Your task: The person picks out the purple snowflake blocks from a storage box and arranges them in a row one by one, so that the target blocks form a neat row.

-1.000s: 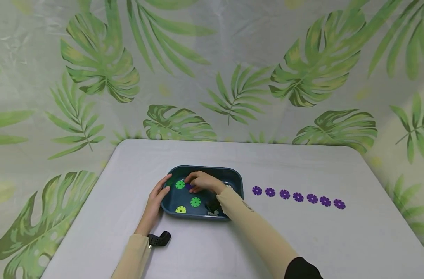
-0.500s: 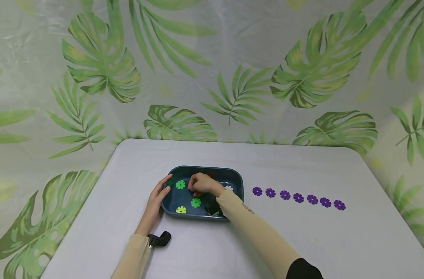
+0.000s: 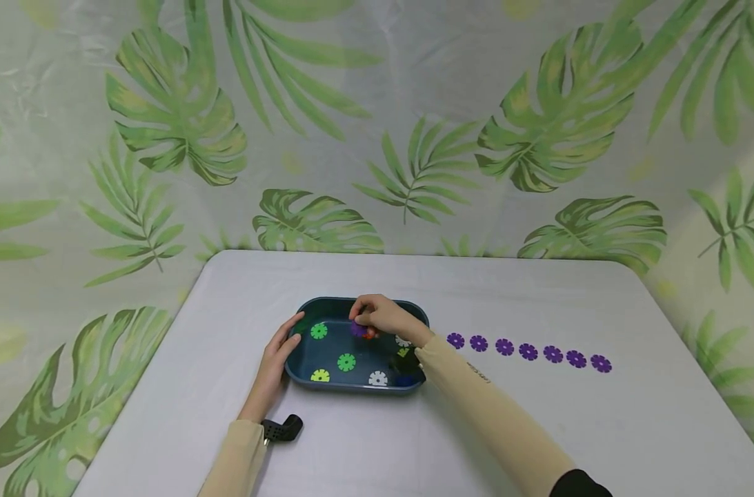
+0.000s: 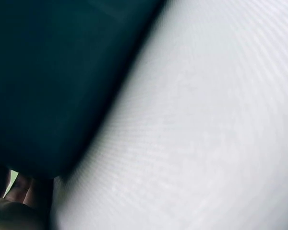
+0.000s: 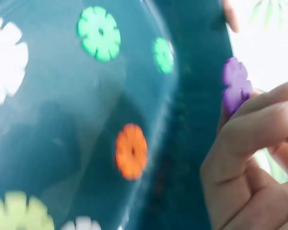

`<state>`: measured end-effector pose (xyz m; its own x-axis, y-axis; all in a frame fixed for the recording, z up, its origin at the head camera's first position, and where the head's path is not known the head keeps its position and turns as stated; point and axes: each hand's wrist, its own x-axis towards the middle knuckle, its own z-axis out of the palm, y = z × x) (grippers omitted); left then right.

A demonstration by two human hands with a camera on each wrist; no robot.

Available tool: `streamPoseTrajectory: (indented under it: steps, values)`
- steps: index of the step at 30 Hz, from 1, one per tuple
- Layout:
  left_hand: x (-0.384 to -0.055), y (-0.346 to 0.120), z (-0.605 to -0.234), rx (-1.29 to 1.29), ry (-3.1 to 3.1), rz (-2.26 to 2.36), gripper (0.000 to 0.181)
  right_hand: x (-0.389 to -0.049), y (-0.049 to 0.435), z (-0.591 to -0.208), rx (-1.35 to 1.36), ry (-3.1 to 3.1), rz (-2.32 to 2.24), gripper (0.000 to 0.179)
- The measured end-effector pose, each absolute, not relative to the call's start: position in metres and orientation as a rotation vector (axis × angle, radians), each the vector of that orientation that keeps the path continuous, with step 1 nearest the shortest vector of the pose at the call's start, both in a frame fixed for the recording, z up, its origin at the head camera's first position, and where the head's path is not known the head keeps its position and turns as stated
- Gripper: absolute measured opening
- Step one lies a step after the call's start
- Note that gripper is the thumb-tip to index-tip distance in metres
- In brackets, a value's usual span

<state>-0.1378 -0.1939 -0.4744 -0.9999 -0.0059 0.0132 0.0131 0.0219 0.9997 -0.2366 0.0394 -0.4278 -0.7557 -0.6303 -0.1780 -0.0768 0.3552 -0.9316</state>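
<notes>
Head view: right hand (image 3: 384, 319) pinches a purple disc (image 3: 359, 329) above the blue tray (image 3: 302, 373), whose left rim the left hand (image 3: 281, 348) steadies with fingers relaxed. Right wrist view: fingertips (image 5: 249, 139) clamp the disc's edge; lifting it clear of the tray wall probably calls for a firm pinch. Left wrist view: only the tray's outer wall shows.

- Dark teal tray (image 3: 302, 373)
- Purple disc (image 5: 236, 86), plus a purple row (image 3: 528, 351)
- Green disc (image 3: 346, 362), orange disc (image 5: 131, 151), white disc (image 3: 378, 378)
- White table (image 3: 538, 428)
- Green leaf-print backdrop (image 3: 538, 124)
</notes>
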Motion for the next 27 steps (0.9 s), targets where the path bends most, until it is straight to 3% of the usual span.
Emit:
streamPoseTrajectory:
  steps: [14, 27]
  values:
    - [-0.137, -0.194, -0.475, -0.005, -2.230, -2.205, 0.044, -0.241, 0.146, -0.412, -0.453, 2.191, -1.539, 0.021]
    - [-0.147, -0.200, -0.501, -0.019, -2.215, -2.163, 0.042, -0.223, 0.279, -0.430, -0.281, 2.307, -1.602, 0.030]
